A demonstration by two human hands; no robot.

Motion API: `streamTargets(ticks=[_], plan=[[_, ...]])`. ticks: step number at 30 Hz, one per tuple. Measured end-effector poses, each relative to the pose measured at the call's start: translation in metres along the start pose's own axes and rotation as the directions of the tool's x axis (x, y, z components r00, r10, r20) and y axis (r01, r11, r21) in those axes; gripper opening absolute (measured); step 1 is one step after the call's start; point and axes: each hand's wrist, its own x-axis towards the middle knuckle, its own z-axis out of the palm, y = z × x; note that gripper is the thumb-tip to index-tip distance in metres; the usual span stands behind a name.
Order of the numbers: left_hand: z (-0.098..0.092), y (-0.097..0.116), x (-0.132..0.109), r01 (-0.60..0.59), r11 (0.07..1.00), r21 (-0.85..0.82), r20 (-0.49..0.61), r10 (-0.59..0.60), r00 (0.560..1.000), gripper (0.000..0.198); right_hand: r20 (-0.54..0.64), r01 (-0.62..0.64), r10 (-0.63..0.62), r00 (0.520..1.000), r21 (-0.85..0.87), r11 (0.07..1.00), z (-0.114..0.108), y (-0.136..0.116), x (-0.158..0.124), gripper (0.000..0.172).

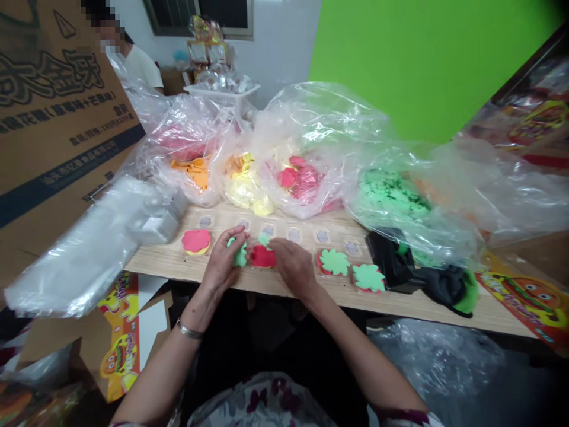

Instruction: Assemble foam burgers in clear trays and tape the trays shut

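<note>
My left hand (224, 259) is closed on a green scalloped foam-like piece (240, 252). My right hand (296, 265) pinches a smaller-looking green piece (264, 239), partly hidden by the fingers, over a red scalloped piece (264, 256) on the table. To the left, a pink-red piece (196, 241) lies on a yellow one in a clear tray. On the right, green leaf-shaped pieces (333, 261) top red ones in two clear trays. A row of small clear trays (294, 234) with printed labels stands behind my hands.
Clear bags of orange (192, 172), yellow (249, 193), pink (302, 181) and green pieces (391, 190) line the table's back. Stacked clear trays in plastic (89, 243) lie left, beside a large carton (53, 118). A black tape dispenser (391, 261) stands right. Another person (142, 65) is behind.
</note>
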Motion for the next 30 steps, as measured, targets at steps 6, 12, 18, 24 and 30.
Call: streamTargets(ticks=[6,12,18,24,30], plan=[[-0.006,0.001,-0.01,0.063,0.985,-0.159,0.044,-0.057,0.997,0.034,0.277,0.202,-0.138,0.951,-0.217,0.955,0.012,-0.021,-0.01,0.019],[-0.009,0.003,-0.015,0.084,0.977,-0.194,0.074,-0.071,0.995,0.03,0.194,0.145,-0.118,0.974,-0.132,0.981,-0.002,-0.023,-0.007,0.027],[-0.014,0.004,-0.012,0.106,0.911,-0.399,0.007,-0.113,0.994,0.023,0.225,0.191,-0.165,0.96,-0.1,0.976,0.008,-0.014,-0.008,0.027],[-0.012,0.001,-0.008,-0.048,0.887,-0.46,-0.01,0.049,0.999,0.028,0.073,-0.005,-0.006,0.997,0.152,0.988,0.002,-0.027,0.016,0.022],[-0.005,0.008,-0.012,-0.081,0.898,-0.432,0.024,0.102,0.995,0.036,0.22,-0.405,0.344,0.913,0.595,0.695,0.021,-0.046,0.049,0.024]])
